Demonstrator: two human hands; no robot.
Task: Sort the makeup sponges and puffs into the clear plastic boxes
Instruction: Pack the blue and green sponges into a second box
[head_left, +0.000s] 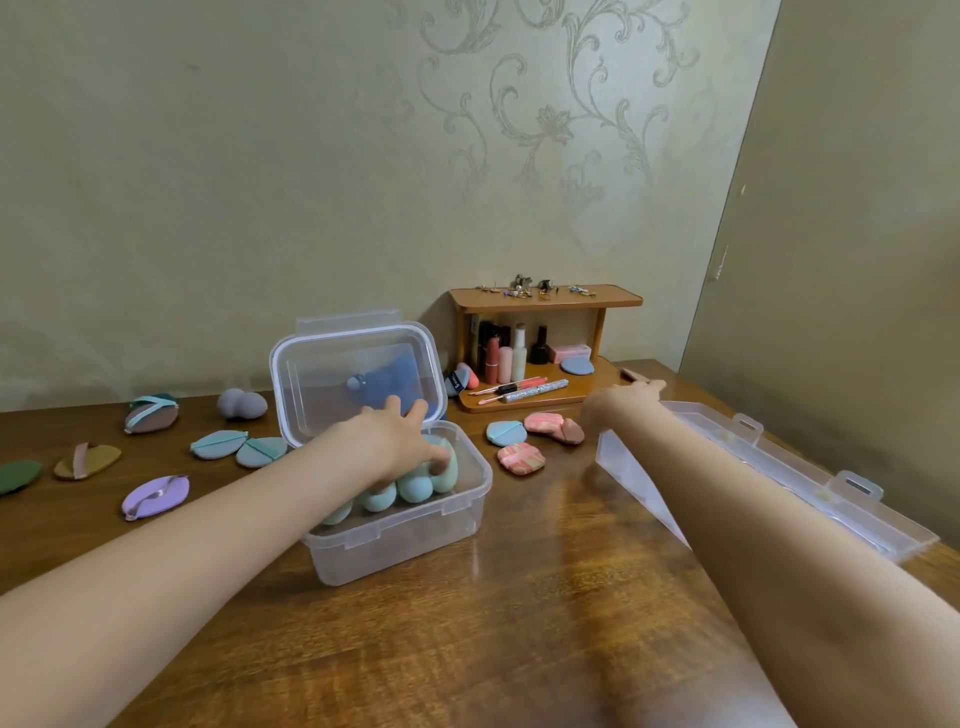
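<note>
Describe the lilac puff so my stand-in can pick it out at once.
Start at the open clear box mid-table, where the left hand is placing teal sponges. Look left past the forearm to the loose puffs. The lilac puff lies nearest the table's front edge, the only purple flat one, with a satin ribbon across it.

bare table (519, 597) between small clear box (415, 535) and long clear box (769, 483): open passage. raised lid (358, 379) blocks behind the small box. pink puffs (521, 458) and wooden shelf (540, 343) crowd the far end.
</note>
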